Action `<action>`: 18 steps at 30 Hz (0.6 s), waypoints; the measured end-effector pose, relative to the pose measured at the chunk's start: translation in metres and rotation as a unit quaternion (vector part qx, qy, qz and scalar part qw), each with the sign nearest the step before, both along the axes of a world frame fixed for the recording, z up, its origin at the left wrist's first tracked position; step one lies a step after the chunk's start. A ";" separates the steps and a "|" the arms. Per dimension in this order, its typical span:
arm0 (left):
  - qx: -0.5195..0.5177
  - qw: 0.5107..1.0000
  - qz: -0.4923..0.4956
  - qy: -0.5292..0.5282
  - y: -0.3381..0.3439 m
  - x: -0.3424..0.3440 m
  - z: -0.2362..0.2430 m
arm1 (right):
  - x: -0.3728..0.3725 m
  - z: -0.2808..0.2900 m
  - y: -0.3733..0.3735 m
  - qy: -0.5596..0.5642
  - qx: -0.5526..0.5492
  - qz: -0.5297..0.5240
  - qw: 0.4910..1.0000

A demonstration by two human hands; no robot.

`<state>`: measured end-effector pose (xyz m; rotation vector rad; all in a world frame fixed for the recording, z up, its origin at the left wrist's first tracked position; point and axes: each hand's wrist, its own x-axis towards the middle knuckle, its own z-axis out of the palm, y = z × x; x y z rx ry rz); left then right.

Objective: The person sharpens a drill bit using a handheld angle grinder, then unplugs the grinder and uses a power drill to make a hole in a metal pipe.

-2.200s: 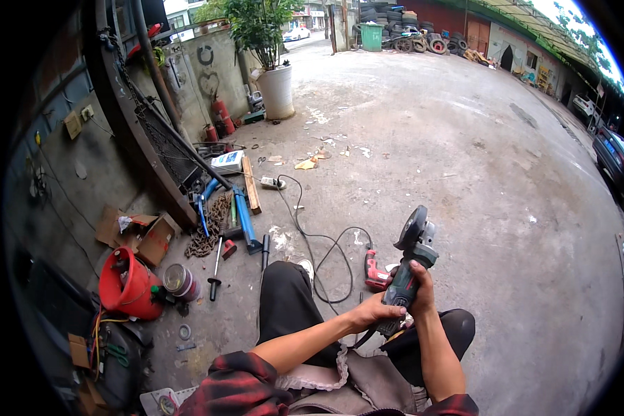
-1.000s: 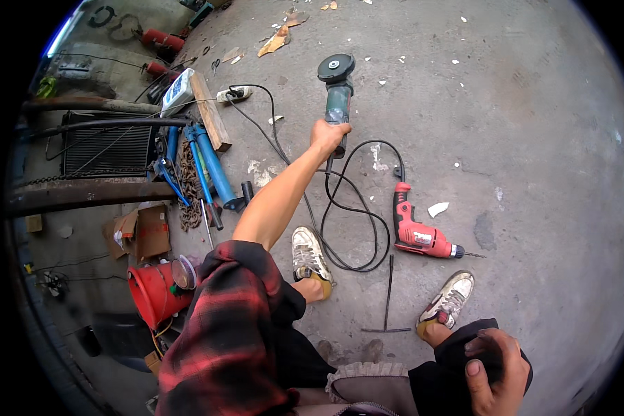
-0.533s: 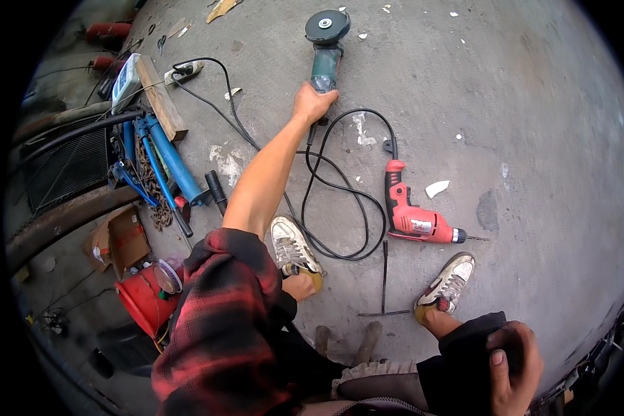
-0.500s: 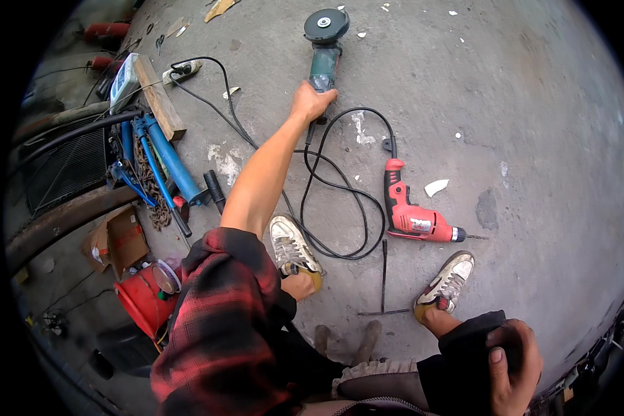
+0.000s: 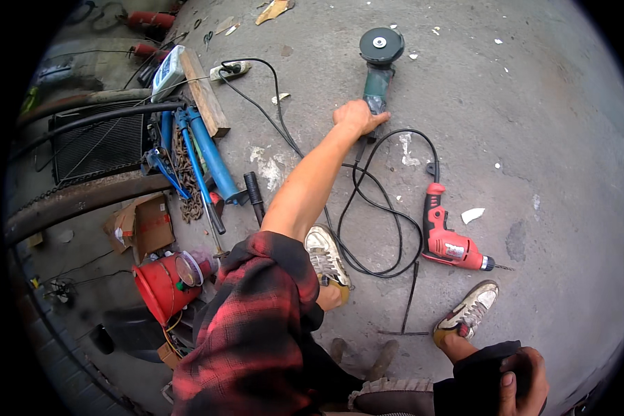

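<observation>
Our left hand reaches far out over the concrete ground, and its fingers lie bent on the rear end of the green angle grinder; we cannot tell whether they are clamped around the handle or only resting on it. The grinder lies flat on the concrete, its long axis running straight away from us, with the round grey disc at the far end and the handle end under our hand. From that handle end a black cord loops back toward us. Nearer to us than the grinder and to its right lies a red drill, its bit pointing right. To the grinder's left a blue jack and a rusty chain lie beside a wooden block; far nearer to us and to the grinder's left stands a red bucket. Our left arm wears a red and black checked sleeve. Our right hand, well apart from the grinder and close to our body, is closed on the dark cloth at our knee. Compared with half a second ago, the grinder lies in the same place with the same heading, and our left hand has stayed on its handle end; only our view has shifted slightly.
</observation>
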<state>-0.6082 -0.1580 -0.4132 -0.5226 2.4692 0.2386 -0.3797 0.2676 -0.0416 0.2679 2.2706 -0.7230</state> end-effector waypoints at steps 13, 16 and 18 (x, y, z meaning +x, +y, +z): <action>-0.151 0.881 0.098 0.437 -0.283 -0.064 0.082 | -0.065 -0.034 -0.029 -0.031 0.014 -0.038 0.999; -0.268 0.876 0.091 0.390 -0.347 -0.088 0.086 | -0.081 -0.050 -0.043 -0.040 0.045 -0.002 0.998; -0.153 0.921 0.154 0.324 -0.415 -0.086 0.075 | -0.087 -0.067 -0.043 -0.032 0.035 0.009 0.999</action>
